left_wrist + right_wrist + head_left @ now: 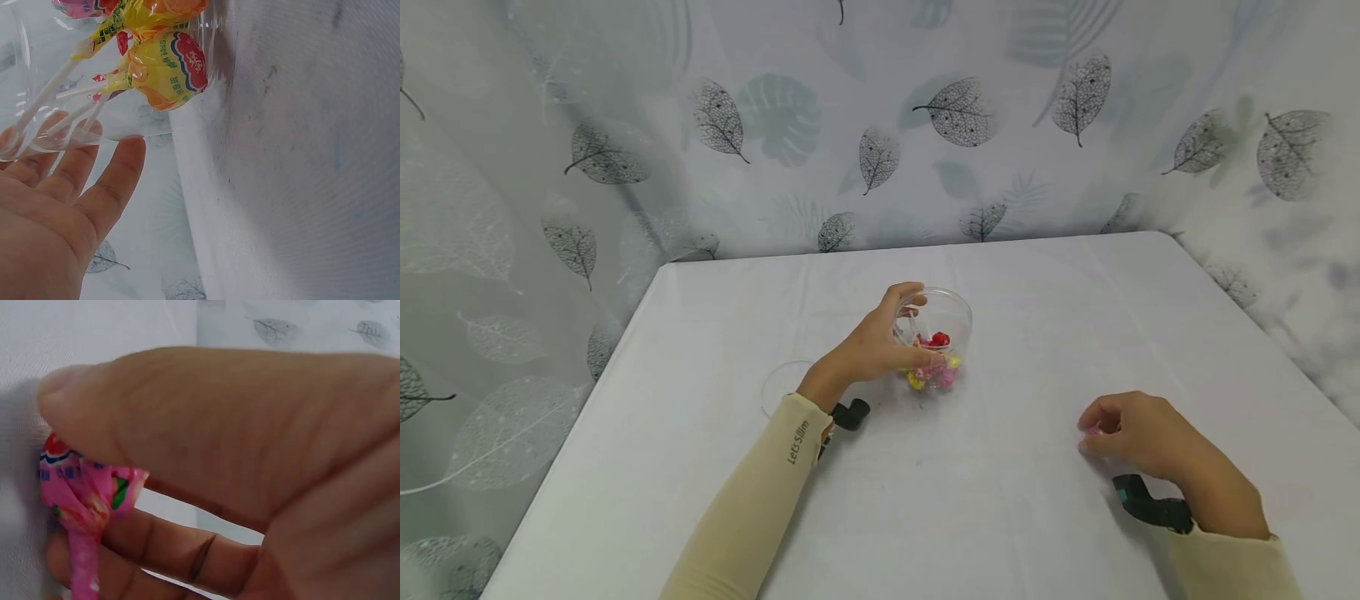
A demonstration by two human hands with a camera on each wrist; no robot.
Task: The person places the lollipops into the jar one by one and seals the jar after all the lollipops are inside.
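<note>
My left hand (pixel 872 343) holds a clear round jar (pixel 957 312) near the middle of the table, its mouth facing up. Inside the jar lie lollipops in yellow, pink and red wrappers; a yellow lollipop (pixel 169 72) shows close up in the left wrist view, with white sticks beside the fingers. Off to the right, my right hand (pixel 1146 432) pinches a pink-wrapped lollipop (pixel 81 487) between thumb and fingers, low at the tabletop. The thumb covers part of its head in the right wrist view.
A clear round lid (pixel 766 390) lies on the white table (pixel 970 517), partly behind the left wrist. Leaf-patterned curtains (pixel 805 192) hang around the table's back and sides. Each wrist wears a black camera mount (pixel 1150 504).
</note>
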